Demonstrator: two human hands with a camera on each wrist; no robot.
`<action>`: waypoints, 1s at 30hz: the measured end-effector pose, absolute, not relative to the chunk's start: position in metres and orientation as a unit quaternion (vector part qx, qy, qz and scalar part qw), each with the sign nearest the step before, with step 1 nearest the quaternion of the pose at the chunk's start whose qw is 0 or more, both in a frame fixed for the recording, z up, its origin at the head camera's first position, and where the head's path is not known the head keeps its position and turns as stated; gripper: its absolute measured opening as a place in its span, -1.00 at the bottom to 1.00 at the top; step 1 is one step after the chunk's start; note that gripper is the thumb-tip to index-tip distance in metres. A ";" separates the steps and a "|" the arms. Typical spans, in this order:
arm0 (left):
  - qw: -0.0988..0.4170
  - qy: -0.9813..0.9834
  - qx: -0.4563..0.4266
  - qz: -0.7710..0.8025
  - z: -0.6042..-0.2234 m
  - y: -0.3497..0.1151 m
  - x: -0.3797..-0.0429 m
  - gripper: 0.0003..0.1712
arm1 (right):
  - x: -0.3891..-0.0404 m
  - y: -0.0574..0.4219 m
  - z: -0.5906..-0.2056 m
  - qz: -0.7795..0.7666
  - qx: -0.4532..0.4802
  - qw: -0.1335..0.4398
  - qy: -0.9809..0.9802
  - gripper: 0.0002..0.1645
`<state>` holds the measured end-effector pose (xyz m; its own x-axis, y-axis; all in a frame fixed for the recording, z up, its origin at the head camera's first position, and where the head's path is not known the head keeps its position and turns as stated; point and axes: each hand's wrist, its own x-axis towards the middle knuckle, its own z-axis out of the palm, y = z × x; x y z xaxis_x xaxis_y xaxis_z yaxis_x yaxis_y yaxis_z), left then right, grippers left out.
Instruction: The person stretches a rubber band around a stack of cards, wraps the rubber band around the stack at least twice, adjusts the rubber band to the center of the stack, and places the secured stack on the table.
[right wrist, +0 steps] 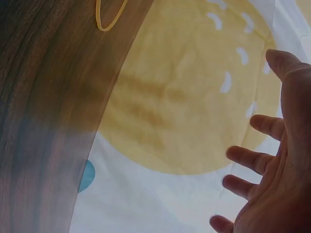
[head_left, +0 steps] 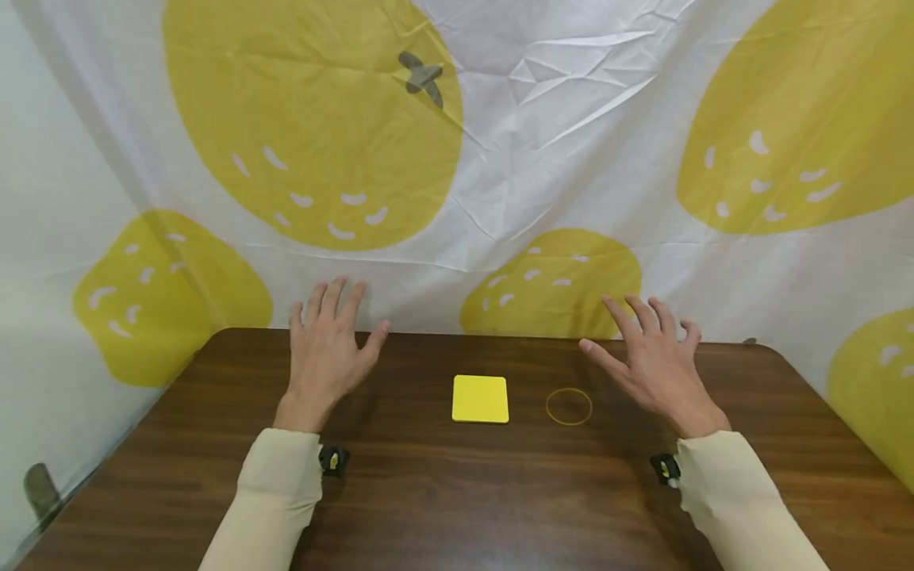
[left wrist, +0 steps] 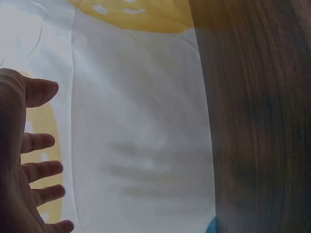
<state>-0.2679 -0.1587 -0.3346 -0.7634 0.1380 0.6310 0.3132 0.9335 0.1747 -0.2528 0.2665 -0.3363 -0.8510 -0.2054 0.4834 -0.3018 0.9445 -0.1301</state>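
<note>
A yellow square with rounded corners (head_left: 481,399) lies flat near the middle of the wooden table. Just right of it rests a thin yellow rubber band (head_left: 547,411), spread in a round loop; part of the band (right wrist: 103,28) shows at the top of the right wrist view. My left hand (head_left: 324,349) is raised over the table's far left part, fingers spread and holding nothing. Over the far right part, my right hand (head_left: 660,365) is held up the same way, nearest to the rubber band, its thumb pointing inward.
Behind the brown table (head_left: 485,507) hangs a white cloth (head_left: 400,289) printed with large yellow fruit, close along the far edge. Both forearms wear pale sleeves, with a small black device (head_left: 333,461) at the left wrist and another black device (head_left: 665,469) at the right.
</note>
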 end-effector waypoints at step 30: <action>-0.028 -0.930 -0.266 -0.254 -0.368 -0.068 -0.278 -0.13 | -0.264 0.236 -0.353 0.212 0.185 0.052 -0.958 -0.69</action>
